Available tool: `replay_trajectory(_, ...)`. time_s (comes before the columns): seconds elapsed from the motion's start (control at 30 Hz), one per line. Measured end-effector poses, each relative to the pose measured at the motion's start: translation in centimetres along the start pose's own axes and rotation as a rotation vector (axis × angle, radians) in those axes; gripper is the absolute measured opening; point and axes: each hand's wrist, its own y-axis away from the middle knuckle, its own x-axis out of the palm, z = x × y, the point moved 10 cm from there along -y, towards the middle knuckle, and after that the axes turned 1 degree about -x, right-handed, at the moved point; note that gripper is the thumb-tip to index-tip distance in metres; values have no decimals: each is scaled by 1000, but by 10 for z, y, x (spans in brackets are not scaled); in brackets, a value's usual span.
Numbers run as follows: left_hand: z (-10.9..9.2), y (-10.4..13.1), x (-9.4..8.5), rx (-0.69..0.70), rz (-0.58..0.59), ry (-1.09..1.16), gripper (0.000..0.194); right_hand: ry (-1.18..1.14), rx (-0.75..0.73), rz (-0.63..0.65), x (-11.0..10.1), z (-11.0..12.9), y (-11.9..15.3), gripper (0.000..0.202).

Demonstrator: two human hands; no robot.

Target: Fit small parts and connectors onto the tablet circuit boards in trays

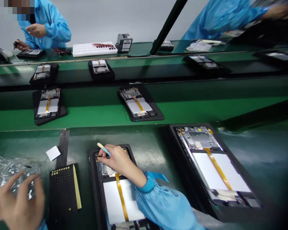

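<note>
My right hand (118,159) pinches a thin pale stick with a blue band (104,149) over the upper end of an opened tablet (110,198). The fingers hide the stick's lower end. White battery cells and a yellow-orange ribbon cable show in this tablet, which lies in a black holder. At lower left, my left hand (21,198) is open with fingers spread, slightly blurred, in front of a crumpled clear plastic bag (4,169). Between my hands lies a black sheet (63,191) with rows of small yellow pieces and a yellow strip along one edge.
Another opened tablet (220,166) lies to the right. A small white square (53,153) sits near the black sheet. Several tablets, including one (138,102), rest on the green line ahead. Two people in blue work across it, near a white tray (94,49).
</note>
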Motion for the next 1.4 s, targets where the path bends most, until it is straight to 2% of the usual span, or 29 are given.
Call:
replay_trajectory(0.03, -24, -2, 10, 102, 52, -35, 22, 3, 11, -2, 0, 0, 0, 9)
replay_trajectory(0.1, -66, -3, 44, 232, 269, 87, 18, 16, 32, 0, 0, -1, -1, 8)
replay_trajectory(0.17, -90, -5, 74, 240, 426, 201, 19, 24, 46, 11, 0, -2, -2, 8)
replay_trajectory(0.23, -99, -9, 100, 189, 524, 291, 19, 19, 50, 23, 0, -1, -2, 9)
replay_trajectory(0.3, -100, -13, 120, 138, 587, 349, 19, 18, 58, 23, -2, 0, -3, 10)
replay_trajectory(0.47, -97, -17, 147, 78, 690, 389, 23, 14, 111, 38, -1, -3, -4, 10)
replay_trajectory(0.73, -92, -20, 171, -8, 804, 412, 20, -21, 135, 107, 6, -7, -14, 14)
replay_trajectory(1.4, -96, -24, 171, -34, 842, 368, 19, -117, 91, 122, 1, -4, -15, 15)
